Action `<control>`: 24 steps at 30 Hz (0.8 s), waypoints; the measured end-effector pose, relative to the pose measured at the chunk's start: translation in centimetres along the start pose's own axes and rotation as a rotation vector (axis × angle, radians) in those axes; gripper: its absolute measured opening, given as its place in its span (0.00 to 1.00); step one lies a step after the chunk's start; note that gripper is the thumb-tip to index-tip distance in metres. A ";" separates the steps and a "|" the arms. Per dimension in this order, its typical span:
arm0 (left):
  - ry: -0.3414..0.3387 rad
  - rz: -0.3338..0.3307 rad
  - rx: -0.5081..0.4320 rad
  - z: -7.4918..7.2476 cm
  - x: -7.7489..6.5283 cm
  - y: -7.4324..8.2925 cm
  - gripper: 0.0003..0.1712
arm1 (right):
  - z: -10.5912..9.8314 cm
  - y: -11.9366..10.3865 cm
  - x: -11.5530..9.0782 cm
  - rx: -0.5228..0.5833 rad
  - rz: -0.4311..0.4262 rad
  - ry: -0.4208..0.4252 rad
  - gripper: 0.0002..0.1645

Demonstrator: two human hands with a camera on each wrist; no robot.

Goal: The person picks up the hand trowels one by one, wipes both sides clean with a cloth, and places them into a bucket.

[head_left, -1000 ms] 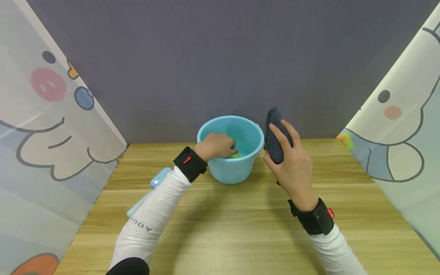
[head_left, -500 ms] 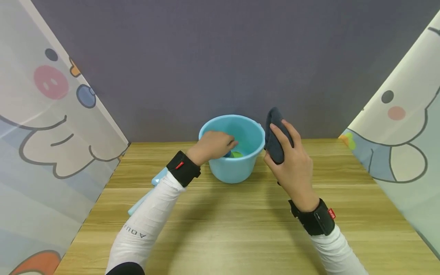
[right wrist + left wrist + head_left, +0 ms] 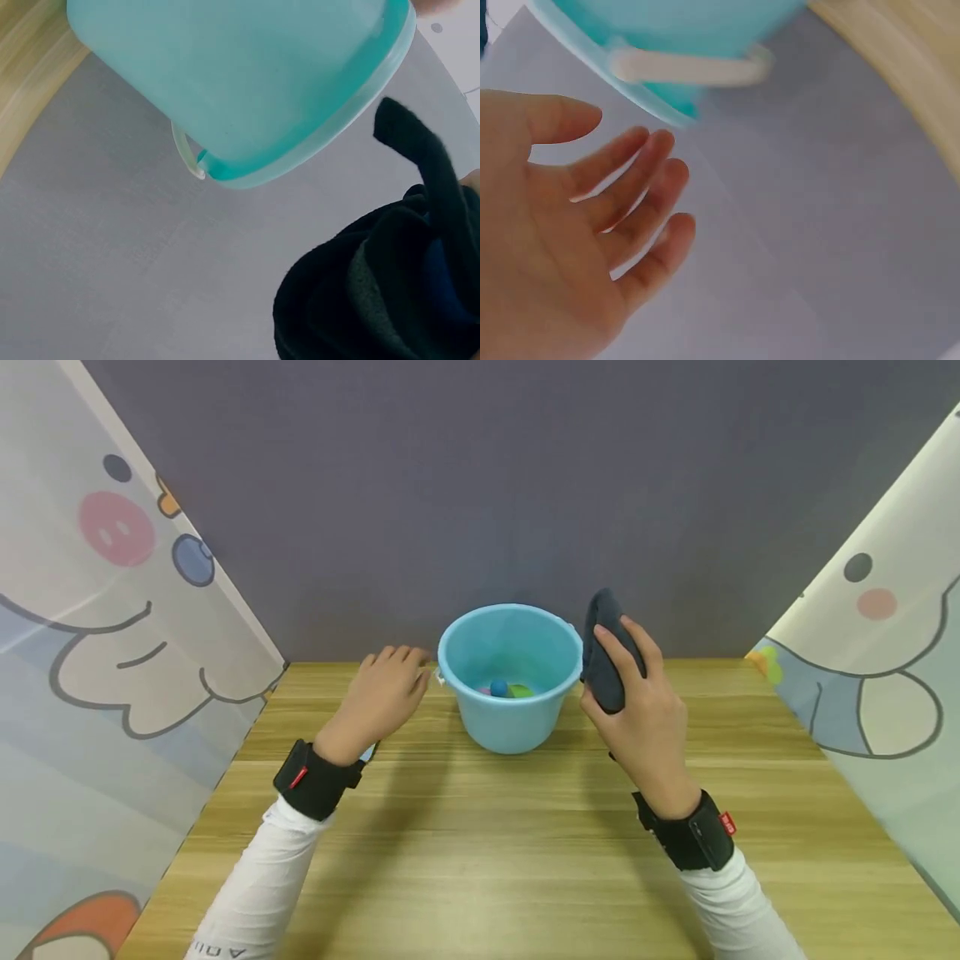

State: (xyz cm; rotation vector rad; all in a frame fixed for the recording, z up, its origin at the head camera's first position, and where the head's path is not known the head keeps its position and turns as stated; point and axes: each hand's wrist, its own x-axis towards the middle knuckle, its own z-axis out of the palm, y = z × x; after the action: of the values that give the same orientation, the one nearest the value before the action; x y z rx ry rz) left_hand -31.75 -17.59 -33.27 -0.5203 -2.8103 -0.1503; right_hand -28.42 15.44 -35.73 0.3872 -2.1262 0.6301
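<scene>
A light blue bucket (image 3: 510,718) stands on the table near the wall, its white handle (image 3: 697,69) visible in the left wrist view. Inside lie a small blue ball (image 3: 498,688), a green piece (image 3: 521,691) and a bit of something pink. Just left of the rim is my left hand (image 3: 382,697), palm facing the bucket, fingers spread and loosely bent with nothing in them. To the right of the bucket, my right hand (image 3: 641,718) grips a dark grey folded cloth (image 3: 603,652). The right wrist view shows its layered folds (image 3: 360,277), a loose strip and some blue inside.
A small part of a light blue object (image 3: 367,752) shows beside the left wristband, which hides the remainder. The wooden table (image 3: 495,860) meets a dark grey wall (image 3: 480,493) behind the bucket. Cartoon-printed panels (image 3: 82,610) flank both sides.
My left hand has come up out of the bucket and moved left, its fingers now straighter. The ball and green piece now show inside. My right hand keeps its grip on the cloth, almost still.
</scene>
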 end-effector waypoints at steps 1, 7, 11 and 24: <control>-0.013 -0.033 -0.007 0.1 -0.9 -0.9 0.22 | -0.1 0.1 0.0 -0.002 0.004 0.003 0.44; -0.078 -0.157 -0.049 2.1 -6.7 -6.3 0.21 | -0.3 0.3 0.2 -0.009 0.020 0.001 0.44; -0.104 -0.217 -0.090 3.6 -9.8 -8.9 0.19 | -0.5 0.7 0.2 -0.010 0.030 0.011 0.44; -0.078 -0.191 0.072 8.9 -13.8 -10.6 0.19 | -0.6 0.6 0.3 -0.003 0.038 0.013 0.43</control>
State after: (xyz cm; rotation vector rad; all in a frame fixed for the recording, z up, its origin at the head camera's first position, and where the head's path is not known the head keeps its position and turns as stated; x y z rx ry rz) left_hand -25.51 -30.76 -46.28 -0.2452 -2.9255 -0.0676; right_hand -28.49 16.24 -35.36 0.3406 -2.1268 0.6495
